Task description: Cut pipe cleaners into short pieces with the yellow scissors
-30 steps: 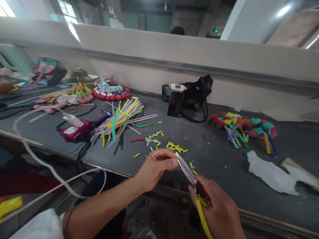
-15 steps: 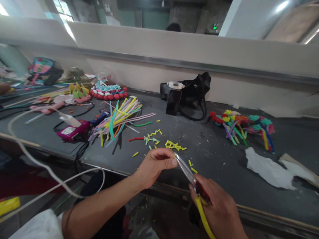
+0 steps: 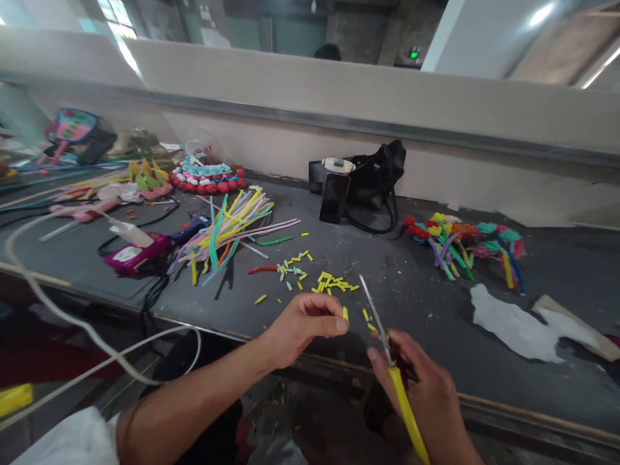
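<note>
My left hand (image 3: 303, 326) pinches a short yellow pipe-cleaner piece (image 3: 345, 314) between thumb and fingers, above the front edge of the dark table (image 3: 411, 303). My right hand (image 3: 426, 394) grips scissors (image 3: 375, 321) with yellow handles; the blades point up and away, closed, a little to the right of the yellow piece. Several cut yellow and green bits (image 3: 329, 283) lie on the table just beyond my left hand.
A fan of coloured pipe cleaners (image 3: 232, 226) lies at centre left beside a pink glue gun (image 3: 138, 252) with a white cord (image 3: 72, 316). A black bag (image 3: 372, 184) with a phone stands at the back. Pipe-cleaner flowers (image 3: 465, 248) and white cloth (image 3: 513, 323) lie right.
The scissors have swung away from my left hand's fingertips and now point upward. A short yellow piece now shows at my left fingertips. The view has shifted slightly.
</note>
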A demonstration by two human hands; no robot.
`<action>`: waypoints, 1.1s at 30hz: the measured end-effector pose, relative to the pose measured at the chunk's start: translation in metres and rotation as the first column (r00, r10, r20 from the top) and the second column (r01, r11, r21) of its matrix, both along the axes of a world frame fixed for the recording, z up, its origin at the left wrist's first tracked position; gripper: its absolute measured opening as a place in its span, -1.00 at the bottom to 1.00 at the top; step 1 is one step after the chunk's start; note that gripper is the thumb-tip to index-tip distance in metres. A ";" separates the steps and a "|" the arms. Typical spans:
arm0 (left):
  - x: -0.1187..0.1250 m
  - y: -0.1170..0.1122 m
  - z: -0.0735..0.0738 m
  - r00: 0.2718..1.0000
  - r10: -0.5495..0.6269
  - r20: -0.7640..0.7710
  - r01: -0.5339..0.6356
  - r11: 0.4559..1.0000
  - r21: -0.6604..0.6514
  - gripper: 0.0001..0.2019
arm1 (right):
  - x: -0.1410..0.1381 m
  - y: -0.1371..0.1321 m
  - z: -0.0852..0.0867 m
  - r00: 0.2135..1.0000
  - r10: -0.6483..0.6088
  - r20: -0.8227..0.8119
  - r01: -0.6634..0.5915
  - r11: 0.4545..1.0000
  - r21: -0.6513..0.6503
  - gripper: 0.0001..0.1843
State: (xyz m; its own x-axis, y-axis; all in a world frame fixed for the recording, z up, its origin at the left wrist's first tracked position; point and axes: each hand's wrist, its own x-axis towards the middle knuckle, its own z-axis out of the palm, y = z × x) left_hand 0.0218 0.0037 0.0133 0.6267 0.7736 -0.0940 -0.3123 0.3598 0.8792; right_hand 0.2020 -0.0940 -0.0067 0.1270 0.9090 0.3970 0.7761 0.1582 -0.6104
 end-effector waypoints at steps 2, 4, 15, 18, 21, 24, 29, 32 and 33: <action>0.000 -0.002 -0.003 0.994 -0.102 -0.042 0.101 0.994 -0.029 -0.82 | -0.002 0.002 0.009 0.995 0.018 -0.097 -0.020 1.000 -0.020 -0.79; 0.001 -0.005 -0.007 0.976 -0.202 -0.079 0.197 0.978 -0.067 -0.82 | -0.004 0.003 0.015 0.976 0.049 -0.214 -0.064 0.996 -0.064 -0.75; 0.006 -0.011 -0.018 0.925 -0.358 -0.130 0.344 0.931 -0.118 -0.77 | -0.012 0.005 0.029 0.930 0.092 -0.356 -0.127 0.989 -0.078 -0.75; 0.006 -0.014 -0.014 0.960 -0.177 -0.219 0.216 0.961 0.173 -0.81 | -0.015 0.008 0.032 0.934 0.009 -0.356 -0.034 0.997 -0.063 -0.77; 0.006 -0.018 -0.007 0.947 0.084 -0.311 0.120 0.804 0.582 -0.89 | -0.016 0.009 0.032 0.938 -0.052 -0.344 0.040 0.998 -0.043 -0.76; 0.007 -0.020 -0.002 0.929 0.171 -0.329 0.119 0.703 0.701 -0.92 | -0.017 0.010 0.027 0.951 -0.045 -0.305 0.038 0.999 -0.030 -0.76; 0.010 -0.024 -0.006 0.926 0.170 -0.337 0.075 0.793 0.605 -0.97 | -0.020 0.010 0.020 0.955 -0.035 -0.294 0.023 0.999 -0.046 -0.72; 0.011 -0.024 -0.010 0.946 0.127 -0.298 0.010 0.908 0.418 -0.97 | -0.022 0.009 0.023 0.954 -0.030 -0.298 0.019 0.999 -0.040 -0.74; 0.011 -0.023 -0.010 0.959 0.112 -0.262 -0.018 0.942 0.334 -0.95 | -0.022 0.008 0.024 0.961 -0.028 -0.275 0.019 0.999 -0.034 -0.75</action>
